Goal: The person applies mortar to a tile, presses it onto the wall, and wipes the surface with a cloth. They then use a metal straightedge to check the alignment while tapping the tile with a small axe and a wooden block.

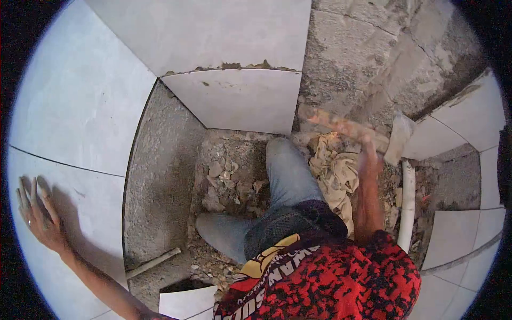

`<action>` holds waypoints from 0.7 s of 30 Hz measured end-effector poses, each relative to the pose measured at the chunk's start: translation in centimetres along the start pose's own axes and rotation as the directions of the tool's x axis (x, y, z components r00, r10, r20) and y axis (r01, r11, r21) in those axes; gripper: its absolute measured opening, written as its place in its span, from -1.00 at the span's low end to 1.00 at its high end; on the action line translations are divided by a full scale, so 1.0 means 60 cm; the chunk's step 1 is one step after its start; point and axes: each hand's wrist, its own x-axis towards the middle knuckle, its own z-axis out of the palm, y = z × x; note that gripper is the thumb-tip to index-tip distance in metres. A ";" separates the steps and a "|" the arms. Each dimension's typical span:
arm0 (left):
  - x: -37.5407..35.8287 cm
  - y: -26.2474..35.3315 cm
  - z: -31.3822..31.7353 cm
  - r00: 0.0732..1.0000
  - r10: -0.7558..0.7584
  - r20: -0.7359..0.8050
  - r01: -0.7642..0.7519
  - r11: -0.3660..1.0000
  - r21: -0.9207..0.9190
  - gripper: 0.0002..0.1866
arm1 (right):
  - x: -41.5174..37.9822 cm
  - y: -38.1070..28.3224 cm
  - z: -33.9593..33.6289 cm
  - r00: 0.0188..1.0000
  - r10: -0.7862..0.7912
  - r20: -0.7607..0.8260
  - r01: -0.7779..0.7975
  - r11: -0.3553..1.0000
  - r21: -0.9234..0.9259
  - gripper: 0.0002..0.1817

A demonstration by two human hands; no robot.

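My left hand (44, 218) lies against a large pale wall tile (85, 205) on the left, its fingers spread and a ring on one of them. On the right, my right hand (369, 152) is closed around the handle of a hammer (400, 137) and blurred by motion. The hammer has a thick, light-brown handle and a pale, blocky head set crosswise. Beneath my right forearm, a crumpled beige cloth (338, 173) lies on the rubble. Ahead of my knees, a shorter tile (240, 96) sits below a larger tile (213, 34), with rough mortar along their joint.
Broken rubble (226, 178) covers the ground around my knees. A white pipe (408, 205) stands at the right, and a thin rod (154, 262) lies at lower left. Bare rough wall (346, 53) shows at upper right. More tiles (453, 234) line the right side.
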 end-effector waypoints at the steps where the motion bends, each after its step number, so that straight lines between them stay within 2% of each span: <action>1: -0.004 -0.003 0.005 1.000 -0.007 0.024 0.006 0.999 0.043 -0.66 | -0.003 -0.007 0.001 1.000 0.000 0.008 0.000 1.000 -0.001 -0.75; 2: -0.006 -0.002 0.007 0.999 -0.010 0.030 0.009 0.999 0.042 -0.66 | -0.004 -0.026 0.004 0.901 -0.143 0.410 0.319 0.859 -0.400 -0.74; 3: -0.007 0.001 0.008 0.998 -0.039 0.047 0.038 0.999 0.020 -0.66 | -0.007 -0.037 0.008 0.649 -0.057 0.758 0.677 0.496 -0.543 -0.72; 5: -0.005 0.006 0.004 0.995 -0.073 0.069 0.073 0.997 0.003 -0.66 | -0.040 -0.035 0.052 0.447 -0.355 0.821 0.749 0.650 -0.127 -0.75; 7: 0.004 0.011 -0.003 0.999 -0.034 0.020 0.036 0.998 -0.059 -0.67 | -0.061 -0.087 0.102 0.065 -0.333 0.941 0.921 0.382 0.071 -0.70; 8: 0.008 0.017 -0.009 0.999 -0.040 0.020 0.041 0.998 -0.053 -0.67 | -0.068 -0.096 0.119 0.060 -0.339 0.939 0.922 0.379 0.078 -0.70; 10: 0.012 0.030 -0.018 0.998 -0.060 0.003 0.061 0.997 -0.046 -0.68 | -0.071 -0.104 0.143 -0.194 -0.270 0.943 0.913 0.302 0.274 -0.67; 12: 0.005 0.017 -0.009 0.999 -0.053 0.002 0.053 0.997 -0.048 -0.69 | -0.077 -0.093 0.144 -0.214 -0.266 0.940 0.902 0.315 0.294 -0.66; 14: 0.006 0.015 -0.007 0.999 -0.044 -0.003 0.044 0.998 -0.053 -0.69 | -0.081 -0.095 0.144 -0.256 -0.134 0.957 0.880 0.376 0.288 -0.70; 15: 0.009 0.019 -0.010 0.999 -0.044 0.001 0.044 0.999 -0.023 -0.69 | -0.079 -0.094 0.145 -0.256 -0.133 0.958 0.882 0.373 0.287 -0.70; 17: 0.007 0.021 -0.010 0.999 -0.046 0.008 0.046 0.999 0.007 -0.69 | -0.073 -0.090 0.148 -0.324 -0.241 0.915 0.848 0.354 0.393 -0.69; 21: 0.003 0.020 -0.008 0.998 -0.064 0.025 0.065 0.998 -0.018 -0.68 | -0.033 -0.076 0.183 -0.324 -0.229 0.918 0.881 0.280 0.381 -0.71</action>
